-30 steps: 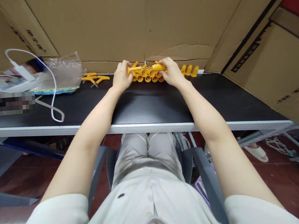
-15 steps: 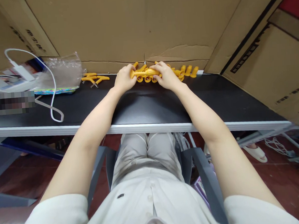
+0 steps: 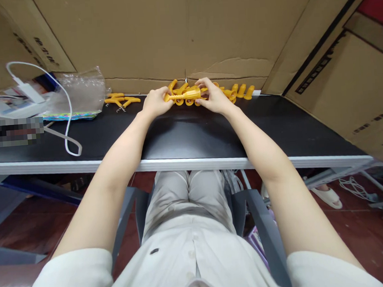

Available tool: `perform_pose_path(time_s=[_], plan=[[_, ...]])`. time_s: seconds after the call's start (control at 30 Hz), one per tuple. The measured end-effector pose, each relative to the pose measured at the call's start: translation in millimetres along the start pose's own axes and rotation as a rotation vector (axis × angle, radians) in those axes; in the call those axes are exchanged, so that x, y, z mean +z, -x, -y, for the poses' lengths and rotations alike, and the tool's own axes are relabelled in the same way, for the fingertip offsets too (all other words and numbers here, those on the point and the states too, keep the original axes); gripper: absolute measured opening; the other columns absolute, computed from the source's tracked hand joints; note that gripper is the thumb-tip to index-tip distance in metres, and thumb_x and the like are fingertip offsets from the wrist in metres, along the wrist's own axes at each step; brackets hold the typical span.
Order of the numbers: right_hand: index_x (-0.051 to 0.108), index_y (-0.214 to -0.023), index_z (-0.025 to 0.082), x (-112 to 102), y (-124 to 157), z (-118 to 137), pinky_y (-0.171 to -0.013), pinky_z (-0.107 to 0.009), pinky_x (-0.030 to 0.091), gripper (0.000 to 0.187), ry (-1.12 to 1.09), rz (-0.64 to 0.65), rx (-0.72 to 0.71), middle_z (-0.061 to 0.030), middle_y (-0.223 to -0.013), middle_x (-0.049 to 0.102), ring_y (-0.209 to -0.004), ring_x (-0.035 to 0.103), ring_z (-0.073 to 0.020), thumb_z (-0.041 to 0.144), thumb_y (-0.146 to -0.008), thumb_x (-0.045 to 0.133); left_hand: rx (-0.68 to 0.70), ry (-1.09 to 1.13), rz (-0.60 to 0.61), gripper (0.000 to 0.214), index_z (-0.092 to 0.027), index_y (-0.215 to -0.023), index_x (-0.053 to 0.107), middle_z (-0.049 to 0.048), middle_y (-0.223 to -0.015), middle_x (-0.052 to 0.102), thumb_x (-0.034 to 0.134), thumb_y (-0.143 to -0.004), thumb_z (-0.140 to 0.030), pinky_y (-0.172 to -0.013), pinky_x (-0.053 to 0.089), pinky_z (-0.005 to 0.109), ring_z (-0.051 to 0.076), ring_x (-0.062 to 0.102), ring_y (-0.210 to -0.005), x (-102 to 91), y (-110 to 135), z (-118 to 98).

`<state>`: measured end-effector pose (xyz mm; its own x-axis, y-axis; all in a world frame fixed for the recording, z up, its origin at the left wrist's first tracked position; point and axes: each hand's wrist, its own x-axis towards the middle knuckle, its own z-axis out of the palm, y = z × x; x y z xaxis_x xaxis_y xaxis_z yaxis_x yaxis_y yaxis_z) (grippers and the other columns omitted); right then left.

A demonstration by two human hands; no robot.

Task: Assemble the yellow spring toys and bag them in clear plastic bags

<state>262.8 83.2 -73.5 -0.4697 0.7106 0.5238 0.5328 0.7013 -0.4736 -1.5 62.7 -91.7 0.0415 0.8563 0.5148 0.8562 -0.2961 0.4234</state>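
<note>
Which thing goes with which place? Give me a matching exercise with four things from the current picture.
1. left hand
2. right hand
3. clear plastic bag
4. white slipper

A. on the floor, at the picture's right
B. at the wide end of the yellow piece
C. on the table, at the picture's left
D. at the thin end of the yellow piece

Pairs: 1-D, 2-B, 3-C, 4-A

Near upper centre, the left hand (image 3: pixel 157 103) covers one tip of the yellow ribbed piece (image 3: pixel 189 94), which partly hides the yellow cups (image 3: pixel 189 102) behind; whether the right hand (image 3: pixel 215 96) grips it is unclear. Pixelation (image 3: pixel 18 132) masks something at left; the right edge cuts off the carton (image 3: pixel 355 75).
</note>
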Motion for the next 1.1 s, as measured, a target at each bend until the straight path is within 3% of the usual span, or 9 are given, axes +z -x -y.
perform_pose_path(time_s=[0.1,0.37,0.53,0.77,1.0,1.1], plan=[[0.064,-0.135,0.027,1,-3,-6,-0.104,-0.054,0.066,0.051,-0.095,0.008,0.014,-0.0114,-0.137,0.070,-0.115,0.076,-0.0286,0.046,-0.092,0.082,-0.003,-0.002,0.012,0.040,-0.025,-0.119,0.077,0.0105,-0.118,0.082,0.063,-0.083,-0.035,-0.120,0.051,0.057,0.039,0.070,-0.127,0.3,0,3],[0.073,-0.117,0.024,-5,-4,-8,-0.108,-0.058,0.064,0.053,-0.187,-0.013,0.088,-0.0100,-0.113,0.075,-0.112,0.076,-0.0314,0.057,-0.081,0.093,0.007,-0.021,0.033,0.041,-0.026,-0.121,0.076,0.0098,-0.119,0.082,0.063,-0.083,-0.034,-0.117,0.052,0.055,0.038,0.070,-0.125,-0.2,-2,7],[0.073,-0.109,0.025,-6,-1,-3,-0.101,-0.059,0.066,0.058,-0.236,-0.002,0.109,-0.0064,-0.096,0.074,-0.099,0.079,-0.0314,0.071,-0.080,0.091,0.040,-0.001,-0.006,0.034,-0.028,-0.115,0.077,0.0073,-0.107,0.082,0.065,-0.083,-0.032,-0.115,0.054,0.053,0.036,0.072,-0.117,2.7,-3,10],[0.064,-0.091,0.026,-2,1,-3,-0.094,-0.058,0.069,0.067,-0.325,0.008,0.207,-0.0061,-0.081,0.073,-0.081,0.079,-0.0301,0.091,-0.081,0.080,0.021,0.001,-0.004,0.034,-0.026,-0.120,0.075,0.0085,-0.108,0.081,0.066,-0.088,-0.033,-0.118,0.052,0.052,0.036,0.073,-0.120,-1.5,0,4],[0.061,-0.084,0.026,8,1,9,-0.060,-0.042,0.067,0.080,-0.477,-0.025,0.394,-0.0002,-0.056,0.060,-0.052,0.068,-0.0234,0.106,-0.078,0.063,0.055,0.014,-0.034,0.033,-0.028,-0.123,0.073,0.0099,-0.115,0.083,0.070,-0.093,-0.040,-0.119,0.051,0.051,0.039,0.073,-0.128,-0.2,2,1],[0.062,-0.087,0.025,3,0,12,-0.056,-0.037,0.064,0.080,-0.527,-0.014,0.411,-0.0007,-0.058,0.062,-0.051,0.067,-0.0219,0.105,-0.080,0.064,0.086,0.045,-0.079,0.032,-0.029,-0.121,0.073,0.0087,-0.114,0.083,0.070,-0.094,-0.044,-0.117,0.053,0.051,0.038,0.074,-0.126,1.7,1,1]])
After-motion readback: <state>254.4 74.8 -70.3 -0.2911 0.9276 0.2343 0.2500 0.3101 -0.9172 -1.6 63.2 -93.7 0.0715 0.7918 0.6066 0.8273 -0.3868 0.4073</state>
